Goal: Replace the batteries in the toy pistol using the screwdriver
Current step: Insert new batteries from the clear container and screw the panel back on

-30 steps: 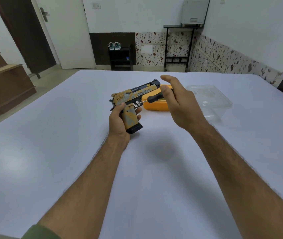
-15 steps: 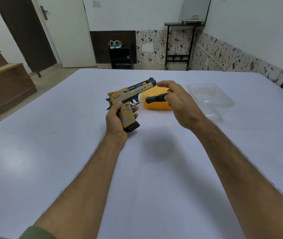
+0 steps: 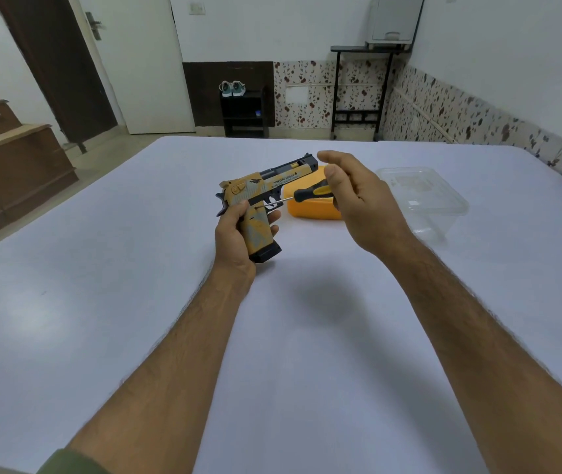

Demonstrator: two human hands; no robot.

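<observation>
Toy pistol (image 3: 259, 196) is sitting above the white table (image 3: 102, 268) near the middle of the head view, its barrel pointing toward two o'clock and its grip slanting down toward five o'clock. Left hand (image 3: 238, 234) is wrapping its fingers round the grip. Right hand (image 3: 358, 203) is pinching the black and yellow handle of the screwdriver (image 3: 307, 194), fingers loosely spread above it. Its thin shaft is running toward eight o'clock, tip meeting the top of the grip. An orange box (image 3: 310, 210) is lying just behind, and a clear tub (image 3: 423, 200) is standing at three o'clock.
</observation>
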